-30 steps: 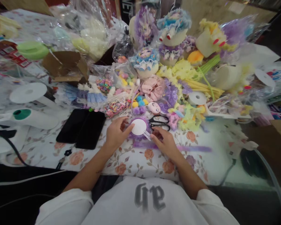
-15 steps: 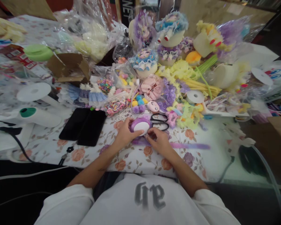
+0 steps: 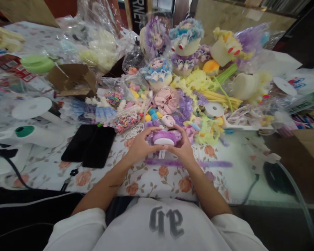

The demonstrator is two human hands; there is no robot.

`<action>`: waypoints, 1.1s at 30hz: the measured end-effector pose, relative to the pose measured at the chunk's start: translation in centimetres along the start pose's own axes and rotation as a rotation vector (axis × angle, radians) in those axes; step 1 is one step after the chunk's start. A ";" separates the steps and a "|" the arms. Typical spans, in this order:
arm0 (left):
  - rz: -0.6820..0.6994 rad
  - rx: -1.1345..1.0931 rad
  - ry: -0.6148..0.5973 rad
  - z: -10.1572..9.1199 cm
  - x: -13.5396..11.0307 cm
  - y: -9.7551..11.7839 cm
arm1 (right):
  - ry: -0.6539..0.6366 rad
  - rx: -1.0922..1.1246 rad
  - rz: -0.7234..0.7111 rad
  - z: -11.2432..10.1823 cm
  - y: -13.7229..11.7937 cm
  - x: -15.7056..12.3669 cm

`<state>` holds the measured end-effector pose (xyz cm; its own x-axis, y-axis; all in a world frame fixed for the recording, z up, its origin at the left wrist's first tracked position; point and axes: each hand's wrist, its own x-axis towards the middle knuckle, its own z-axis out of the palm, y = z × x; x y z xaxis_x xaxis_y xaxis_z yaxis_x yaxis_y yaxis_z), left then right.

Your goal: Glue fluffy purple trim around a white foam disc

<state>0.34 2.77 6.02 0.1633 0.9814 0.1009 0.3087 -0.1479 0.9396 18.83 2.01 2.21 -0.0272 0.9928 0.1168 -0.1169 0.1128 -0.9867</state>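
Observation:
Between my two hands is a fuzzy purple round piece with a flat white disc face, tilted so the white side faces me. My left hand grips its left side, thumb along the lower edge. My right hand curls round its right side, the thumbs almost meeting below. Under it a small white strip hangs down. A purple fuzzy stick lies on the flowered cloth just nearer to me. Right behind my hands is a pale doll face. The scissors seen earlier are mostly hidden by my right hand.
Two black phones lie left of my hands, and a white glue gun is farther left. Bagged beads, pink pieces and yellow ruffles crowd the back. A white spool stands at right.
The purple piece has turned, its white disc now tipped toward me and seen flatter. My right hand has moved up from its lower edge to wrap its right side.

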 end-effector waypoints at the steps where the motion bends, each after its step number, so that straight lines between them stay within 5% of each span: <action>1: -0.020 -0.012 0.003 0.2 -0.1 -0.2 | 0.025 0.016 0.024 0.1 0.0 -0.1; 9: -0.165 -0.596 0.020 1.8 -0.1 -4.0 | 0.248 0.339 0.297 1.1 0.1 -0.7; 13: -0.252 -0.750 -0.052 3.2 -0.8 -4.0 | 0.300 0.413 0.301 1.7 -0.3 -0.9; 17: -0.339 -0.742 -0.136 3.9 -1.5 -3.0 | 0.247 0.339 0.281 2.5 0.1 -1.6; 25: -0.436 -0.736 -0.049 3.1 -1.4 -3.5 | 0.237 -0.191 0.029 1.1 0.9 -1.8; 33: -0.303 -0.558 -0.009 2.6 -1.5 -3.6 | 0.216 -0.137 0.053 0.2 0.0 -1.5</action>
<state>1.46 1.50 1.61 0.1534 0.9684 -0.1969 -0.1920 0.2247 0.9553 18.70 0.55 2.01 0.1849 0.9814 0.0523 0.0146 0.0504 -0.9986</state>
